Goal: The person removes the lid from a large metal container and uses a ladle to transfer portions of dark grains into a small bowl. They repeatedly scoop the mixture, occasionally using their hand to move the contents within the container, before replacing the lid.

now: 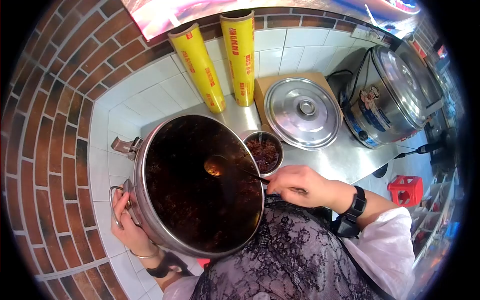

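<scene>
A large stainless steel pot (142, 212) stands close in front of me, holding dark, oily liquid with reddish bits. My left hand (129, 227) is closed at the pot's left side handle, its fingers partly hidden behind the loop. In my right hand (302, 186) is the handle of a spoon (215, 166), gripped over the pot's right rim. The spoon's round bowl sits at the liquid surface near the middle and looks wet and golden. Just beyond the right rim, a small steel bowl (263, 151) contains dark red chili-like sauce.
Two yellow wrap rolls (200, 70) lean upright at the back wall. A steel lid (302, 114) rests on a cardboard box (262, 90). Farther right are a large steel cooker (382, 100) with a black cord and a red stool (405, 190). A brick-and-tile wall borders the left.
</scene>
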Tool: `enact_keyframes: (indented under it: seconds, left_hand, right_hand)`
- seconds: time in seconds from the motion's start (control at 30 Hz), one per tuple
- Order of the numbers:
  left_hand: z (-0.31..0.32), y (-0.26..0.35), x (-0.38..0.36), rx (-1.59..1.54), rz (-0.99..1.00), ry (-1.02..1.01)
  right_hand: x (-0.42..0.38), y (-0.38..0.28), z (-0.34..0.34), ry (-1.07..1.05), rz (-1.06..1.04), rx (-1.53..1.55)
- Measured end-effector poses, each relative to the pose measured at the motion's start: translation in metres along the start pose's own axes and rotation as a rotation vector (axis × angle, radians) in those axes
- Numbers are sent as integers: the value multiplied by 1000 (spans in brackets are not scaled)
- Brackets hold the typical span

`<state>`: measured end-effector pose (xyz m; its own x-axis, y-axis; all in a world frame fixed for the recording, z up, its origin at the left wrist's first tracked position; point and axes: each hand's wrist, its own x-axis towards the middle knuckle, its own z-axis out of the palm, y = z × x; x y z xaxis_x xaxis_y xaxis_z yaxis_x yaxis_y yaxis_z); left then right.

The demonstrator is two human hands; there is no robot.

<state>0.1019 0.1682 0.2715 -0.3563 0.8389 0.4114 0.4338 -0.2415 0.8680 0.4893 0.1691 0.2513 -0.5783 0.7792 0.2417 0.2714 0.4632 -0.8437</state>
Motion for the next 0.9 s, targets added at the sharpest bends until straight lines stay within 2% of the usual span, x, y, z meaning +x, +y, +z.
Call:
enact_keyframes:
  seconds: [0.17,0.27,0.33,0.37,0.43,0.9]
  left_hand:
    - [-2,0,-1,6,14,-5]
    - [-2,1,-1,-3,12,-10]
    - [-1,0,-1,-21,5,-8]
    - [-1,0,-1,-11,10,-7]
    - [-1,-1,-1,0,14,-7]
    - [6,2,0,-25,-8,-1]
  right_hand:
    - [10,12,11,-45,-73,-32]
    - [10,11,12,-42,49,96]
    - [7,7,12,29,386,398]
    - [7,6,12,29,388,399]
    - [8,6,10,117,443,624]
    - [1,-24,-25,235,440,702]
